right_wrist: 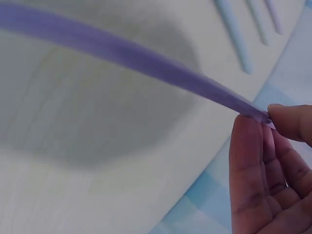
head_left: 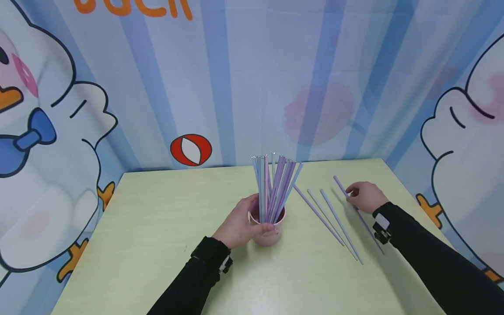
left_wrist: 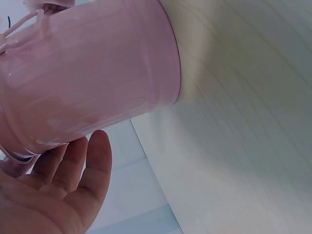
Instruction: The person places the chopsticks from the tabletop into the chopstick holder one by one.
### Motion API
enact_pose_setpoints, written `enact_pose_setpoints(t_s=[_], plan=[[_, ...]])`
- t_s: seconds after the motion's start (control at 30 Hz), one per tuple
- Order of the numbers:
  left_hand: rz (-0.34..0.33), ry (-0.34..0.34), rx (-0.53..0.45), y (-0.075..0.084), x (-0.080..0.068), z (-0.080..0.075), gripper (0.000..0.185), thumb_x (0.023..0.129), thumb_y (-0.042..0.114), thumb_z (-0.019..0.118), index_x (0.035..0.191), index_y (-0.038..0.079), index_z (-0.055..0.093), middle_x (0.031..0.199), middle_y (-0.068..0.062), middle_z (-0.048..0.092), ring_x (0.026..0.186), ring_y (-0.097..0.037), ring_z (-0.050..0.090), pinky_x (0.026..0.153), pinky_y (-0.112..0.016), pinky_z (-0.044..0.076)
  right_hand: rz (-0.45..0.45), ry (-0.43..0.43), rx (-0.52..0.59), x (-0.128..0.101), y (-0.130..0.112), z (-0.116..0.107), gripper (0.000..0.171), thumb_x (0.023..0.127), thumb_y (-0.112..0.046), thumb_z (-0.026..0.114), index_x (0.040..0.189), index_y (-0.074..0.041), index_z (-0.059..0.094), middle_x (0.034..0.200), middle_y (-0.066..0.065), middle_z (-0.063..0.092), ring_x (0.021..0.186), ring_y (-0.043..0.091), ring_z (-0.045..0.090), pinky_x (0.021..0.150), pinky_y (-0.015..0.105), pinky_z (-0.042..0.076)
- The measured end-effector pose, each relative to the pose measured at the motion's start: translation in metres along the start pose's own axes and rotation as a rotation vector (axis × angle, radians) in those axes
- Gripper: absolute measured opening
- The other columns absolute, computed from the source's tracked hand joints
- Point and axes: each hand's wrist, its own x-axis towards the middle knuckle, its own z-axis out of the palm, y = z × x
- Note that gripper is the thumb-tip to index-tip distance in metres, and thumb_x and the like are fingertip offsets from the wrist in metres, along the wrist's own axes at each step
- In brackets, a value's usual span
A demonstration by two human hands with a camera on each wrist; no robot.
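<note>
Left hand [head_left: 239,226] curls around the side of the pink cup [head_left: 268,231], thumb on the rim — cup upright on the pale green table [head_left: 157,227], packed with purple and blue straws [head_left: 273,186]. Right hand [head_left: 364,196] pinches a purple straw [head_left: 356,210] near its far end; the rest slants past the wrist. Three loose straws [head_left: 328,221] lie flat just left of that hand, toward the cup.
</note>
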Motion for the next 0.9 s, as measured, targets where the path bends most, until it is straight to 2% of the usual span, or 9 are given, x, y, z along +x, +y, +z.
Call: enact_pose_setpoints(t_s=[0.2, 0.4, 0.53, 0.67, 0.9], plan=[[-0.024, 0.001, 0.006, 0.002, 0.000, -0.001, 0.089, 0.074, 0.044, 0.083, 0.148, 0.023, 0.038, 0.137, 0.005, 0.049, 0.125, -0.014, 0.046, 0.108, -0.042, 0.033, 0.031, 0.026, 0.219, 0.006, -0.019, -0.014, 0.031, 0.098, -0.010, 0.057, 0.123, 0.009, 0.053, 0.101, 0.019, 0.058, 0.080, 0.028, 0.064, 0.072, 0.038, 0.055], [-0.028, 0.002, 0.004, 0.002, 0.000, -0.001, 0.090, 0.074, 0.043, 0.083, 0.148, 0.022, 0.038, 0.137, 0.005, 0.049, 0.124, -0.014, 0.045, 0.109, -0.044, 0.032, 0.022, 0.131, 0.412, 0.015, -0.045, -0.025, 0.035, 0.098, -0.014, 0.057, 0.123, 0.010, 0.050, 0.103, 0.023, 0.056, 0.087, 0.032, 0.065, 0.071, 0.030, 0.057], [-0.027, 0.003, 0.008, 0.002, 0.000, -0.001, 0.091, 0.074, 0.044, 0.083, 0.148, 0.022, 0.037, 0.138, 0.004, 0.049, 0.124, -0.014, 0.046, 0.108, -0.043, 0.033, 0.021, 0.187, 0.531, 0.017, -0.065, -0.030, 0.041, 0.098, -0.018, 0.058, 0.126, 0.010, 0.048, 0.105, 0.022, 0.054, 0.085, 0.022, 0.067, 0.072, 0.027, 0.056], [-0.029, 0.004, 0.008, 0.002, 0.000, -0.001, 0.091, 0.074, 0.044, 0.083, 0.148, 0.022, 0.037, 0.138, 0.004, 0.048, 0.124, -0.015, 0.046, 0.108, -0.044, 0.033, 0.009, 0.223, 0.676, 0.019, -0.086, -0.032, 0.041, 0.097, -0.019, 0.060, 0.125, 0.008, 0.047, 0.104, 0.020, 0.051, 0.082, 0.014, 0.065, 0.076, 0.030, 0.056], [-0.023, 0.002, 0.005, 0.003, -0.001, -0.001, 0.088, 0.074, 0.042, 0.083, 0.147, 0.021, 0.039, 0.136, 0.006, 0.050, 0.123, -0.013, 0.047, 0.108, -0.041, 0.034, -0.020, 0.257, 0.912, 0.022, -0.114, -0.032, 0.030, 0.095, -0.012, 0.064, 0.118, 0.001, 0.049, 0.100, 0.013, 0.053, 0.081, 0.016, 0.065, 0.078, 0.034, 0.056]])
